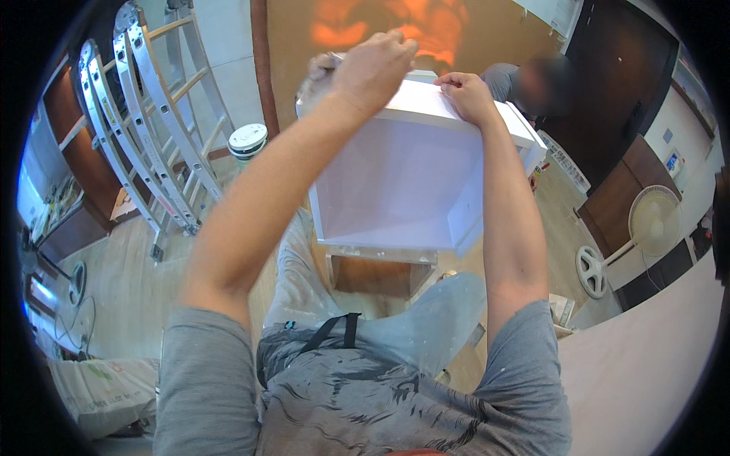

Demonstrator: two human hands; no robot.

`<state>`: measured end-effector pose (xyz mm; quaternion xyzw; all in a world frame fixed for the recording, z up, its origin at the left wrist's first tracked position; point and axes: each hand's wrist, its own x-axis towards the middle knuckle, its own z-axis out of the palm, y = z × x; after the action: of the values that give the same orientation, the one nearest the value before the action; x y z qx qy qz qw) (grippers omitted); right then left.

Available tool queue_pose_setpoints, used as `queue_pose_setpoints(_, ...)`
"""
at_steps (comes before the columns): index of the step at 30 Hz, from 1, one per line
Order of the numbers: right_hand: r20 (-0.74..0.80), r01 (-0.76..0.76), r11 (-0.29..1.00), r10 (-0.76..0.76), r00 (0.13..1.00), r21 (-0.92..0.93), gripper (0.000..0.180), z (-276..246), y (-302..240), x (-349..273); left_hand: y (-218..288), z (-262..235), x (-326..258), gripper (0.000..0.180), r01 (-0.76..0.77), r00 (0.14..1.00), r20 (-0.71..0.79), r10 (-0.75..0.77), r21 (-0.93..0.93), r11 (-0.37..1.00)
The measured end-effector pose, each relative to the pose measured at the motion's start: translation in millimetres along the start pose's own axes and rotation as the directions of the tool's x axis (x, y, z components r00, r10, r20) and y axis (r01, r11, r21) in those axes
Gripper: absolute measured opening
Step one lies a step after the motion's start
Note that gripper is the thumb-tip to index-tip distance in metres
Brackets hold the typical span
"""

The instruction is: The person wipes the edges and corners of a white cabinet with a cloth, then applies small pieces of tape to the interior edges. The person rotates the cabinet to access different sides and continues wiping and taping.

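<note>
A white open-fronted box [399, 163], like a small cabinet, stands in front of me on a low brown support [380, 275]. My left hand [374, 67] is closed above the box's far left top, its fingers curled. What it holds, if anything, is hidden. A blurred greyish shape [315, 80] shows beside it at the far left corner; I cannot make out what it is. My right hand [468, 97] rests on the top panel's right part, fingers stretched leftward and slightly bent.
Folded aluminium ladders [156, 114] stand at the left, near a white-lidded bucket [248, 140]. Beyond the box's right side crouches another person [500, 80]. A standing fan [654, 220] is farther right. A pale surface [646, 365] fills the lower right, and a sack [106, 391] lies lower left.
</note>
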<state>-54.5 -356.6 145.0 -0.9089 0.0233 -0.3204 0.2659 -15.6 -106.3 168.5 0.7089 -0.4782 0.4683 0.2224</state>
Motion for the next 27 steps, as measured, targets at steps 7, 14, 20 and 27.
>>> queue_pose_setpoints(7,-0.042,0.079,0.997,-0.080,0.996,-0.022,0.026,-0.8,6.5,4.1,-7.7,-24.7,-18.2,0.029,0.123,0.876,0.483,-0.010,-0.204,0.971)
queue_pose_setpoints(14,-0.067,-0.035,0.990,0.045,0.997,0.139,0.024,-1.3,-0.4,-0.2,-5.0,-41.3,-0.3,0.029,0.192,0.746,0.662,-0.065,-0.120,0.974)
queue_pose_setpoints(20,-0.684,0.467,0.746,-0.021,0.729,0.475,0.018,-63.0,-10.0,-79.9,-1.7,-29.4,-8.5,0.024,0.318,0.780,0.621,-0.071,-0.297,0.900)
queue_pose_setpoints(27,-0.707,-0.087,0.883,0.424,0.565,0.460,0.030,-38.0,105.7,-207.7,43.5,14.9,12.9,0.025,0.204,0.820,0.567,0.078,-0.417,0.886)
